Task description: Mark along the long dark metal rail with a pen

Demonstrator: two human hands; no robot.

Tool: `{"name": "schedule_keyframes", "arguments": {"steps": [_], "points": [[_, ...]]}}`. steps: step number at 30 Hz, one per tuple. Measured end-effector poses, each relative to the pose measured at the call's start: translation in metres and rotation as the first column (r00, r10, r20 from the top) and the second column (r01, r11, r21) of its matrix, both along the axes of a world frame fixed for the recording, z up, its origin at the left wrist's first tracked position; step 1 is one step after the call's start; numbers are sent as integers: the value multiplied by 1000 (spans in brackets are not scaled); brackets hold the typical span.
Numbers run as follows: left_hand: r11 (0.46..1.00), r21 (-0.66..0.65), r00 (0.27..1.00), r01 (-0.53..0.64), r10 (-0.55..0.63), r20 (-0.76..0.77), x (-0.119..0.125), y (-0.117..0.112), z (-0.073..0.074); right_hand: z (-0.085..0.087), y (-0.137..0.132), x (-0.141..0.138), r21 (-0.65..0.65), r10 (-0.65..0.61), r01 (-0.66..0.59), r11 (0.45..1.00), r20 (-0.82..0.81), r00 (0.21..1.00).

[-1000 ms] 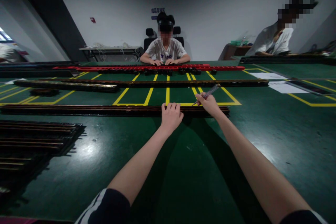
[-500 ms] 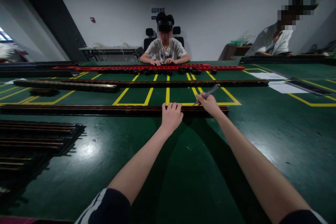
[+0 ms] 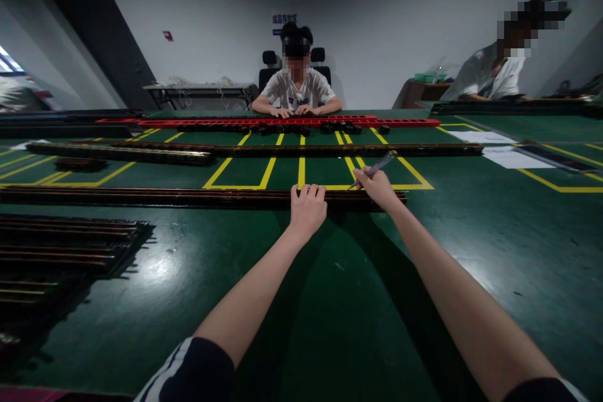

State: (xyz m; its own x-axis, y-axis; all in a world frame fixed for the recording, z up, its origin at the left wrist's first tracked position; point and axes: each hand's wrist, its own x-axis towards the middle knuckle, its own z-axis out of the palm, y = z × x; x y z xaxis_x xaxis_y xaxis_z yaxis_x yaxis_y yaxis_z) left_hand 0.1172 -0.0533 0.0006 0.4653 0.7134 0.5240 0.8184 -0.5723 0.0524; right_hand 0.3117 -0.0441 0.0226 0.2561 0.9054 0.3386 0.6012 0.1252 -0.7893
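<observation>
A long dark rail point(image 3: 226, 197) with thin copper-coloured lines along it lies crosswise on the green table. Over its near edge curl the fingers of my left hand point(image 3: 307, 206), gripping it from above. Farther right along the same rail, my right hand point(image 3: 375, 187) is closed around a slim pen point(image 3: 382, 163). The pen slants, its thin tip pointing down and left towards the rail and its thicker end up to the right. Whether the tip touches the rail I cannot tell.
Several similar dark rails point(image 3: 66, 245) lie stacked at the left. Another long rail point(image 3: 353, 150) runs across beyond my hands. Farther back are red slotted strips point(image 3: 405, 122), where a co-worker point(image 3: 296, 91) sits facing me. White papers point(image 3: 516, 157) lie at the right.
The rail under my hands has slid slightly left. Both hands keep nearly the same place and grip.
</observation>
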Motion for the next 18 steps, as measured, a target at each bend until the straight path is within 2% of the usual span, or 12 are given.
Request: {"name": "schedule_keyframes", "arguments": {"steps": [18], "points": [[999, -45, 1000, 21, -21, 8, -1, 1, 1, 2, -3, 0, -38, -32, 32, 999, -20, 999]]}}
